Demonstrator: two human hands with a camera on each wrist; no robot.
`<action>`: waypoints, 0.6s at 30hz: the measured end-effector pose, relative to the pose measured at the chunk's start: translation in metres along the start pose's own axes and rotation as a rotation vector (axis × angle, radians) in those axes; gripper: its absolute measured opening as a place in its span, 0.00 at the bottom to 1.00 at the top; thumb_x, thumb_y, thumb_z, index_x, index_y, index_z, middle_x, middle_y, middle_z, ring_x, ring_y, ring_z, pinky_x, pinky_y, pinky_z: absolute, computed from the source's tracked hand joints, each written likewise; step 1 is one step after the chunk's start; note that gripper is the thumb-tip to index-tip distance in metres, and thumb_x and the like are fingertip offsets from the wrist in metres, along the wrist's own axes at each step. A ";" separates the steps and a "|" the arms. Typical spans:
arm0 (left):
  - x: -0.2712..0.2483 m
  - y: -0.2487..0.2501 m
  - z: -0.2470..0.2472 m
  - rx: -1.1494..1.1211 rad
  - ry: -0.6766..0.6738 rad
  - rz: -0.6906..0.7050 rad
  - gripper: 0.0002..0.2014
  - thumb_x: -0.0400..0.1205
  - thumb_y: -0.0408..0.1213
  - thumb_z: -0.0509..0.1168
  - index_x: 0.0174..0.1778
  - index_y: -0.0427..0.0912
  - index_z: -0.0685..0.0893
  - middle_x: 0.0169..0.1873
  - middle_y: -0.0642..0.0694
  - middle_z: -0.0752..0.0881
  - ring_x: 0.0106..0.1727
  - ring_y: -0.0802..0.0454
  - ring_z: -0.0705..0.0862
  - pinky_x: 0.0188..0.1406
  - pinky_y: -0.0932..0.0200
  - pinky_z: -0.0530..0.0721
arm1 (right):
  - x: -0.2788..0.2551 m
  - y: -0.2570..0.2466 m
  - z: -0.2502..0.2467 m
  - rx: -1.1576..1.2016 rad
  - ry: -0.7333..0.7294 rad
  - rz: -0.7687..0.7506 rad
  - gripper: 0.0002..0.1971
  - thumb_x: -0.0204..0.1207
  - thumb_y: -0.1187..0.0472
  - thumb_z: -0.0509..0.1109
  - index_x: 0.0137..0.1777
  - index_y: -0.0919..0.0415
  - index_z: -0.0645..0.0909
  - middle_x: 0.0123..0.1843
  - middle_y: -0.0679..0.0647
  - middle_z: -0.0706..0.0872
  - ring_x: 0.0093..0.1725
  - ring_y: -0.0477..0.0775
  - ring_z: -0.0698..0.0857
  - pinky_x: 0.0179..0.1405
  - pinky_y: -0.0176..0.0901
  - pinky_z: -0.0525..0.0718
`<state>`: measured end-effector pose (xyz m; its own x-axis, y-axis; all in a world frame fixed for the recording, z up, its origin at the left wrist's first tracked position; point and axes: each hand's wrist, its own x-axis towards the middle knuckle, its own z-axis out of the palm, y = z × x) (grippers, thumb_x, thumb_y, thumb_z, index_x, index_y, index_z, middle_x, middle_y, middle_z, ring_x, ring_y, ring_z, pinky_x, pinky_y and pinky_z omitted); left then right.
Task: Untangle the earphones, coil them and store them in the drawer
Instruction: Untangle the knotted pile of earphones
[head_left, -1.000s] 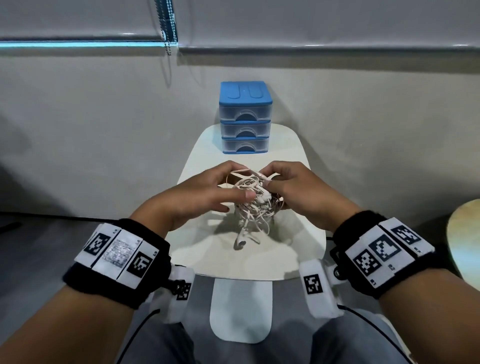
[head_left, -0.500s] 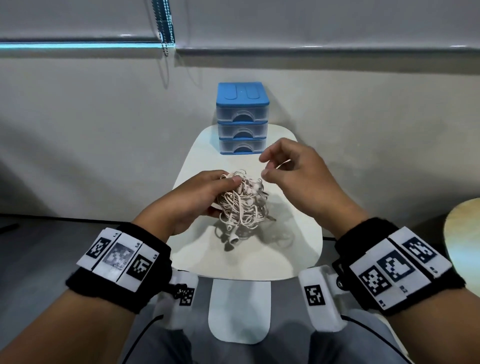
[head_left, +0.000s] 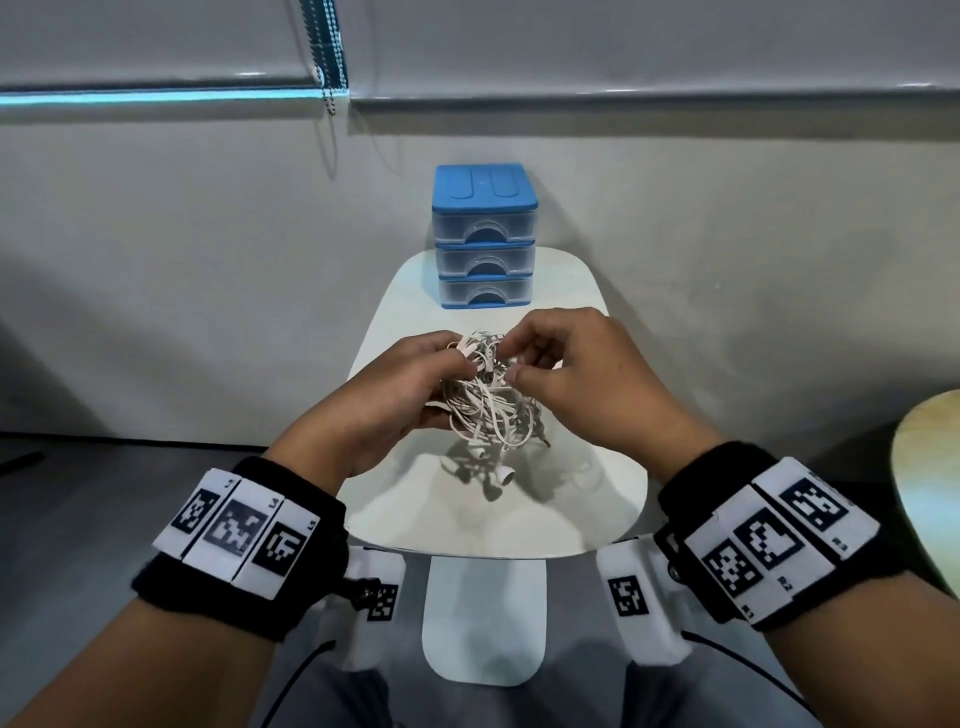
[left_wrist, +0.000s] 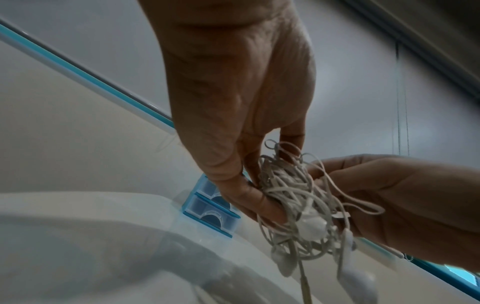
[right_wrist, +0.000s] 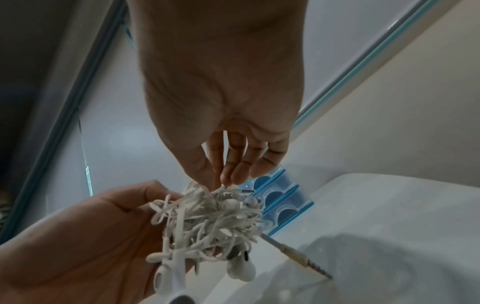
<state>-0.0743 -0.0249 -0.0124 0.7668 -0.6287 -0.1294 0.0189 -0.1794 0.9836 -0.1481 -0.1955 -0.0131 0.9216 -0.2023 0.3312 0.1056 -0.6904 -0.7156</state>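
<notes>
Left hand (head_left: 400, 395) gripping tangled white earphones (head_left: 485, 400) above the table (head_left: 597, 499), right hand (head_left: 576, 379) pinching strands at the top, jack plug (right_wrist: 301, 257) pointing down-right, no clear long axis, drawer unit (head_left: 484, 236) sitting behind.

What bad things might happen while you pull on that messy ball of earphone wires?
1. The right hand picks at the top of the tangled earphones; a hard tug may tighten the knots.
2. Only the left hand holds the bundle, above the table, so it might slip and drop.
3. The plug and an earbud hang loose and may snag.
4. All drawers of the drawer unit look closed, so storing needs a free hand.
</notes>
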 end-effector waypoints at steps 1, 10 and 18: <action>0.000 0.001 0.000 0.010 0.003 0.008 0.10 0.86 0.28 0.59 0.59 0.33 0.84 0.45 0.40 0.87 0.41 0.51 0.85 0.42 0.57 0.87 | 0.001 0.001 -0.001 0.017 0.007 0.005 0.09 0.72 0.68 0.78 0.48 0.55 0.90 0.38 0.48 0.88 0.36 0.45 0.84 0.44 0.38 0.83; 0.001 0.003 0.002 -0.025 0.005 0.012 0.11 0.86 0.28 0.60 0.60 0.35 0.86 0.41 0.42 0.89 0.38 0.52 0.86 0.42 0.56 0.85 | 0.005 0.000 -0.004 -0.087 0.041 -0.148 0.08 0.75 0.64 0.78 0.51 0.52 0.85 0.42 0.44 0.79 0.38 0.44 0.80 0.40 0.26 0.75; 0.002 0.002 0.000 -0.041 -0.003 -0.002 0.10 0.86 0.29 0.60 0.55 0.38 0.87 0.42 0.42 0.88 0.38 0.51 0.84 0.41 0.55 0.84 | 0.013 0.005 -0.006 -0.003 0.060 -0.083 0.04 0.76 0.64 0.79 0.41 0.57 0.87 0.34 0.46 0.86 0.32 0.42 0.80 0.38 0.36 0.79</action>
<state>-0.0723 -0.0268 -0.0107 0.7646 -0.6309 -0.1318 0.0468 -0.1496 0.9876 -0.1381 -0.2059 -0.0091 0.8855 -0.1857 0.4260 0.1796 -0.7088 -0.6822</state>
